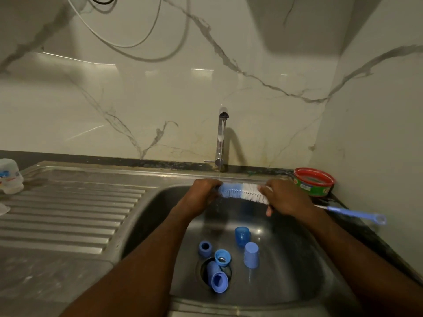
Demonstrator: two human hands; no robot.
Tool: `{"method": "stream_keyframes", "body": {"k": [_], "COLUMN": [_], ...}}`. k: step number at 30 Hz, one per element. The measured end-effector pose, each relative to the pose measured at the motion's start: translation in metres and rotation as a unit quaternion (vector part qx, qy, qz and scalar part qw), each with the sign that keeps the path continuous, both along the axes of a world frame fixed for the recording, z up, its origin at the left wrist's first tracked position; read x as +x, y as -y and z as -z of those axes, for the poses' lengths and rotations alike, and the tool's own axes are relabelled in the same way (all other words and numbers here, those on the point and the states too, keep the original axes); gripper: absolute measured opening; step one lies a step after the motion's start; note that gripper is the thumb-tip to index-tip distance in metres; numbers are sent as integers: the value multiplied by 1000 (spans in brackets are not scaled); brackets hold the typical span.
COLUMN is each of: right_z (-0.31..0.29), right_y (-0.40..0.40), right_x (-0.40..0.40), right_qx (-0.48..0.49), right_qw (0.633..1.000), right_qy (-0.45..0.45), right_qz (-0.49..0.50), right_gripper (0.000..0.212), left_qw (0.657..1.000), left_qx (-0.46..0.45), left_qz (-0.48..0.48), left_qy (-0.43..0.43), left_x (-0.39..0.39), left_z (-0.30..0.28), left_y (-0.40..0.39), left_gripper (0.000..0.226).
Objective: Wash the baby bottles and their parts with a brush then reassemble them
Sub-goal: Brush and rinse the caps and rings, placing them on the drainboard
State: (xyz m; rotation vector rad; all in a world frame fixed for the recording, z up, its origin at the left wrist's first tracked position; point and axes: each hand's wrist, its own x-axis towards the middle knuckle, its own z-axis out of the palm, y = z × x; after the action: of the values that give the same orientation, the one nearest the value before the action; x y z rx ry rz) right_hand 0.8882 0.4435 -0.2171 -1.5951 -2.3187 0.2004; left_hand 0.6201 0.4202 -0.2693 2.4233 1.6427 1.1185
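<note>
A blue and white bottle brush [242, 192] lies crosswise over the steel sink [297, 282], under a thin stream from the tap [220, 138]. My left hand [202, 196] grips the blue bristle tip. My right hand [285, 197] holds the brush where the white bristles meet the wire stem, and its blue handle [357, 213] sticks out to the right. Several blue caps and collars lie on the sink floor: a clear blue cap [242, 235], a pale cap [251, 255], a ring [204, 248], a collar [222, 257] and one [218, 280] over the drain.
A ribbed steel drainboard [68, 209] stretches to the left. A clear baby bottle with print [10, 176] stands at its far left edge. A red and green tub [314, 181] sits in the right corner by the wall. Cables hang on the marble backsplash.
</note>
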Motion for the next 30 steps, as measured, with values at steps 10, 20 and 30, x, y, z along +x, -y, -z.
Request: {"method": "stream_keyframes", "body": {"k": [10, 20, 30], "right_z": [-21, -22, -25], "right_y": [23, 44, 11], "right_x": [-7, -26, -11], "right_qx": [242, 195, -249], "right_qw": [951, 973, 945], "right_qy": [173, 126, -192], "right_qz": [-84, -16, 84], "right_gripper": [39, 34, 27], "left_qw": [981, 900, 903], "left_qx": [-80, -186, -73], "left_qz": [10, -13, 62], "left_qy": [176, 395, 419], "left_x": [-12, 5, 7], "left_z": [-7, -4, -10], "left_y": [-2, 0, 0], "left_gripper": [28, 41, 25]}}
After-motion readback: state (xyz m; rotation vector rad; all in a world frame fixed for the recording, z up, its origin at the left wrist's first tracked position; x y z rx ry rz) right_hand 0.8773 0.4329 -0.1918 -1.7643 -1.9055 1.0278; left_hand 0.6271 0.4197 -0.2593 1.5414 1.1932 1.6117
